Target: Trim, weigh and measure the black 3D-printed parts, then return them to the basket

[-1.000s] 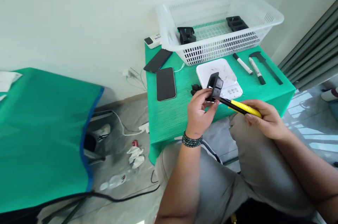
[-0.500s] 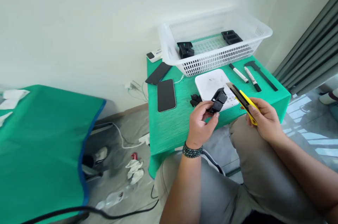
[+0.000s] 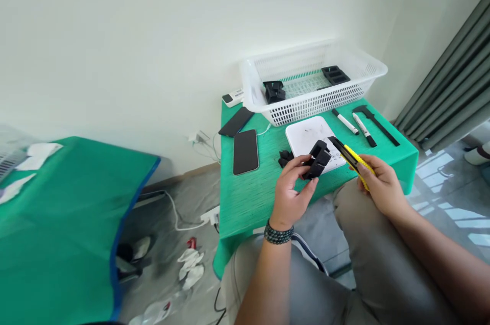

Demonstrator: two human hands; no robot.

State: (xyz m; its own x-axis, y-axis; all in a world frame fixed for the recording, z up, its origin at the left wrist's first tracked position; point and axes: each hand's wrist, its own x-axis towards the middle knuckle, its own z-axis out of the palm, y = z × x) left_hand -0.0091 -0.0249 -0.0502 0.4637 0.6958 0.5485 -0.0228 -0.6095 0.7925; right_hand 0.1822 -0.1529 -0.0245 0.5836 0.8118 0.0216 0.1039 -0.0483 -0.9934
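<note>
Between the thumb and fingers of my left hand (image 3: 293, 190) is a black plastic part (image 3: 318, 159) with box-like hollows, tilted over the near side of a white scale-like device (image 3: 306, 131). My right hand (image 3: 383, 182) grips a yellow utility knife (image 3: 354, 159), its blade end pointing left toward the black part. A small gap seems to separate blade and part. Behind my left fingers, a pile of small black pieces (image 3: 285, 157) lies on the green cloth, partly hidden by the hand.
A white plastic basket (image 3: 306, 110) at the back holds black parts (image 3: 274, 92). Two phones, one a dark phone (image 3: 245, 151), lie left. Markers (image 3: 346, 122) and a black caliper (image 3: 377, 125) lie right. Another green-covered surface (image 3: 76, 213) stands left; litter (image 3: 191, 266) is on the floor.
The view has tilted upward slightly, so the table sits lower in the picture. The black part has turned a little in my left hand; both hands keep their grips.
</note>
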